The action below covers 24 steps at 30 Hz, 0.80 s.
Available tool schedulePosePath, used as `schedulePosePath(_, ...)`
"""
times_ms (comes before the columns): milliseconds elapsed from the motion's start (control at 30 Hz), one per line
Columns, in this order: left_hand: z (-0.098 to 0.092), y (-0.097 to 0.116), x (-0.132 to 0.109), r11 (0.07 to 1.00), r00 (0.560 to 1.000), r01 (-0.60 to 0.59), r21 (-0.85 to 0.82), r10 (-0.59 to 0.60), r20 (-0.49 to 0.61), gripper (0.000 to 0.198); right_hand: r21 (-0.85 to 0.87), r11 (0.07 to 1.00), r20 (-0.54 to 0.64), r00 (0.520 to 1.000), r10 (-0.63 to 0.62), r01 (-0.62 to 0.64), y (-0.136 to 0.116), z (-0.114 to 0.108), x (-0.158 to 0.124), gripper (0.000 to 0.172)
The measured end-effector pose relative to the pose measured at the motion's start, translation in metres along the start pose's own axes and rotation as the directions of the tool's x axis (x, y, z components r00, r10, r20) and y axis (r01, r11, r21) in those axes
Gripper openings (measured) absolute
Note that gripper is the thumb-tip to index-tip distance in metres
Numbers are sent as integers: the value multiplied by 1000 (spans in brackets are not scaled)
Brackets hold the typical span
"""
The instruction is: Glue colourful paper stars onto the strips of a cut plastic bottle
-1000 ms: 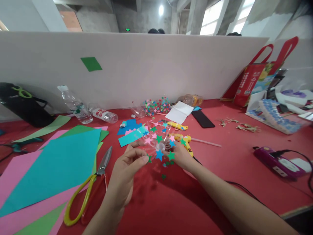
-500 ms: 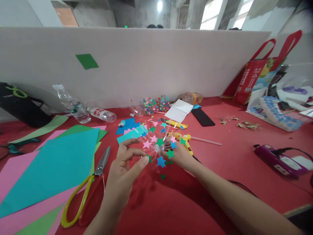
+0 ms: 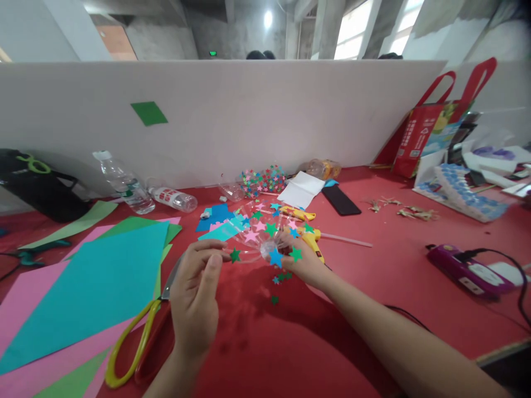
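Note:
Both hands hold a clear plastic piece cut into strips (image 3: 260, 241), each strip tipped with a pink, green or blue paper star. My left hand (image 3: 194, 293) pinches one strip near a green star (image 3: 235, 255). My right hand (image 3: 302, 260) grips the piece at its right side, fingers closed around it. A few loose paper stars (image 3: 279, 279) lie on the red table (image 3: 290, 342) just below.
Yellow-handled scissors (image 3: 143, 331) lie left of my left hand on teal, pink and green paper sheets (image 3: 91, 282). A yellow glue gun (image 3: 311, 243), a star pile (image 3: 261, 179), water bottles (image 3: 124, 182), a black phone (image 3: 341, 200), a purple device (image 3: 467, 271) and a red bag (image 3: 427, 132) surround them.
My left hand slid down and left along a strip and now pinches near a green star. The plastic piece tilted lower and flatter toward the table.

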<state>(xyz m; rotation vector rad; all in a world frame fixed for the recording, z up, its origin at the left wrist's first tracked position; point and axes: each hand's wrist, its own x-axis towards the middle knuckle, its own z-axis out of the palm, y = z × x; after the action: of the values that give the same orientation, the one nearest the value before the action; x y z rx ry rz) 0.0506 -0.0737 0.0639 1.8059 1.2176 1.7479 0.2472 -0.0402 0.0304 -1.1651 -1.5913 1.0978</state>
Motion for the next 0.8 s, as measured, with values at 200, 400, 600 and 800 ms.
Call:
schedulePosePath(200,-8,-2,3,814,879,-477,332,446,170,15,-3,1000,11,1000,-16,16,1,-1,-1,23)
schedulePosePath(400,-7,0,-3,677,756,-654,339,604,252,29,-5,1000,-18,1000,-2,2,3,-1,-1,22)
schedulePosePath(600,-1,0,-3,702,757,-653,284,599,261,18,25,1000,-39,999,3,-2,3,-1,-1,21)
schedulePosePath(800,2,2,-2,792,834,-549,268,499,235,14,78,997,-3,1000,26,-26,5,1,-2,18)
